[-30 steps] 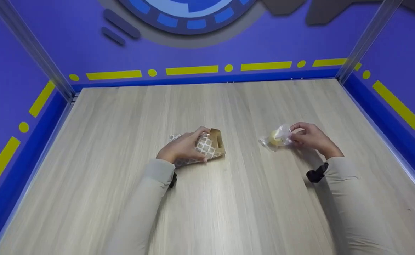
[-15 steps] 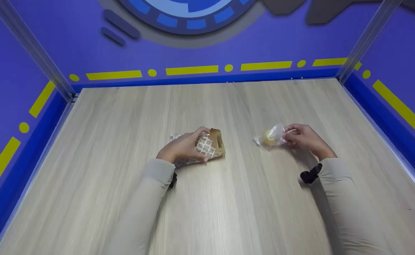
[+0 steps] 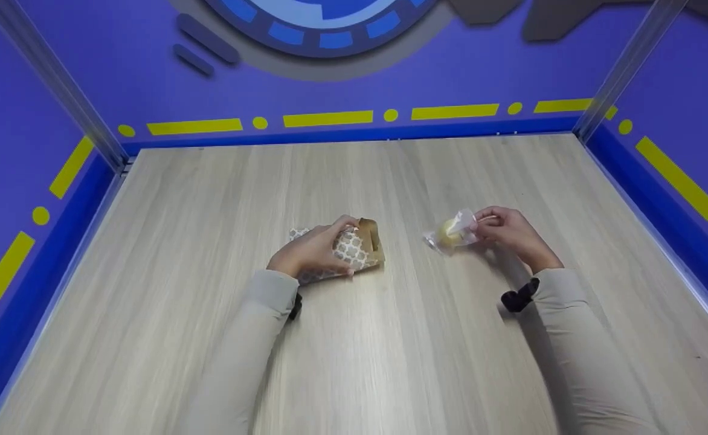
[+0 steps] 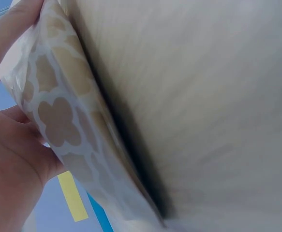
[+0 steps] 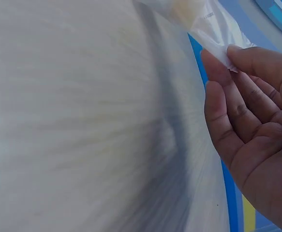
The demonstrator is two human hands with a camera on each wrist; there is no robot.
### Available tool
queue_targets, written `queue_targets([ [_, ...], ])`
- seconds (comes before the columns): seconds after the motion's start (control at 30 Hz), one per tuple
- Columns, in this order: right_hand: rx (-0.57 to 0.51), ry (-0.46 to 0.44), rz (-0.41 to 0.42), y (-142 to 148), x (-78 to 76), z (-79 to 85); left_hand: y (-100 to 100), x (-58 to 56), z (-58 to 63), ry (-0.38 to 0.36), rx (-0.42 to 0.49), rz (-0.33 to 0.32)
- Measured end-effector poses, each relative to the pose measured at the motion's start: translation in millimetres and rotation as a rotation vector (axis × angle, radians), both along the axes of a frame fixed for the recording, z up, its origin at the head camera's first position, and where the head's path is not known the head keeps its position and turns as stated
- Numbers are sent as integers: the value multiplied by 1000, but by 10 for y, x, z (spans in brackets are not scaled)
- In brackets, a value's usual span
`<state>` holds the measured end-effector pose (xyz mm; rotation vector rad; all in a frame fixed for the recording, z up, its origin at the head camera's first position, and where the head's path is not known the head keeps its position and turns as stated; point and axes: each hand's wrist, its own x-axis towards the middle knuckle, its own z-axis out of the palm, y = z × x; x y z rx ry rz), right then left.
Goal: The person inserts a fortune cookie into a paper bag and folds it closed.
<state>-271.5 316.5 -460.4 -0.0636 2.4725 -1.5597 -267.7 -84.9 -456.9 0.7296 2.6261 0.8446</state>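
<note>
Blue-violet wall panel [image 3: 22, 109] with a line of yellow dashes and dots stands at the far left, beside the pale wood-grain surface [image 3: 167, 254] in front of me. Next comes my left sleeve [image 3: 227, 362], light beige, leading up to my left hand [image 3: 315, 251]. Its fingers are wrapped over a patterned paper bag [image 3: 354, 249], white with tan four-lobed shapes, thumb along the near side. The bag lies on its side, its brown mouth gaping to the right. Further right, apart from that mouth, is a clear plastic packet [image 3: 450, 232] with something pale yellow inside; I cannot tell whether it touches the surface. Just right of it, my right hand [image 3: 511, 235] pinches the packet's corner between thumb and fingertips. A black device [image 3: 520, 296] sits at that wrist, below the hand.
</note>
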Motion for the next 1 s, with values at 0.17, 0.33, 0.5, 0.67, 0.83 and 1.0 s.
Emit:
queue_targets([
  [0.17,-53,12,-17,-76,3,30,3,2,-3,5,1,-3],
  [0.33,-61,4,-42,-150,-10,35,3,-5,-2,13,5,-19],
  [0.5,-75,19,-52,-229,-32,24,-4,-18,-9,31,9,-41],
  [0.67,-129,27,-54,-307,-47,35,-6,-25,-17,35,6,-38],
  [0.83,-141,23,-49,-393,-55,53,-5,-19,-18,32,-5,-34],
  [1.0,-150,24,-48,-480,-64,75,-3,-26,-22,32,-8,-33],
])
